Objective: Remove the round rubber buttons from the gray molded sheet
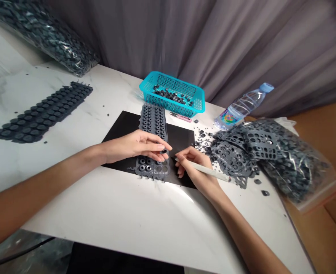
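Nearest my head view, the left forearm (pixel 48 188) reaches toward the black mat (pixel 119 131); over that mat the left hand (pixel 125 146) has its fingertips drawn together, seemingly pinching a small dark piece (pixel 164 151). The right hand (pixel 195 167), over the mat's right part, grips a pale pen-like tool (pixel 210 172), its tip near the left fingertips. I judge the step as working single rings loose from the moulded dark sheet (pixel 153 118); the next move calls for a steady pinch and a precise tip. That sheet lies lengthwise across the mat, studded with rows of rings, with bare round openings at its near right corner. Perforated scraps (pixel 232 158) lie right of the mat; beyond it stands a turquoise basket (pixel 170 105).
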Demonstrator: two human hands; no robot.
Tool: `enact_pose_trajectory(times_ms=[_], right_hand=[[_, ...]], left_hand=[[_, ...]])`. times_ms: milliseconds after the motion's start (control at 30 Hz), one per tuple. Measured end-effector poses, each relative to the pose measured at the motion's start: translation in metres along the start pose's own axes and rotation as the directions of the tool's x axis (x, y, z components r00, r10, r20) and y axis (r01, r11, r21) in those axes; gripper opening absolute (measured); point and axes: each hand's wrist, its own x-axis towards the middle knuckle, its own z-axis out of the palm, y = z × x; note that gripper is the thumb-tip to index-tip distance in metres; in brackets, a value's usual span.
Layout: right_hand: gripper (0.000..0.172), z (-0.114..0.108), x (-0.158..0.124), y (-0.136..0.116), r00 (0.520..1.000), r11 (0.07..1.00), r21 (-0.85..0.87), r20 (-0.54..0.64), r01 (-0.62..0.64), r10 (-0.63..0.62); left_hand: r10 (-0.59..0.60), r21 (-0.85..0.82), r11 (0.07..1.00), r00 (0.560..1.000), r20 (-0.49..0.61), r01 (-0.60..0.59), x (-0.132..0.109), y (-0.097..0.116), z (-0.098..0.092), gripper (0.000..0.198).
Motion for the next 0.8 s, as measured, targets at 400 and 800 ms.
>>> enact_pose_trajectory(times_ms=[400, 800], right_hand=[[0.023, -0.0015, -0.0001, 0.0021, 1.000, 1.000, 0.002, 0.026, -0.006, 0.006], [0.023, -0.0024, -0.0009, 0.0018, 0.998, 0.999, 0.044, 0.058, -0.030, 0.027]], left_hand=[[-0.090, -0.080, 0.992, 0.994, 0.066, 0.095, 0.0018, -0.0062, -0.0026, 0.039], [-0.094, -0.146, 0.984, 0.994, 0.049, 0.100, 0.0005, -0.0056, 0.0013, 0.040]])
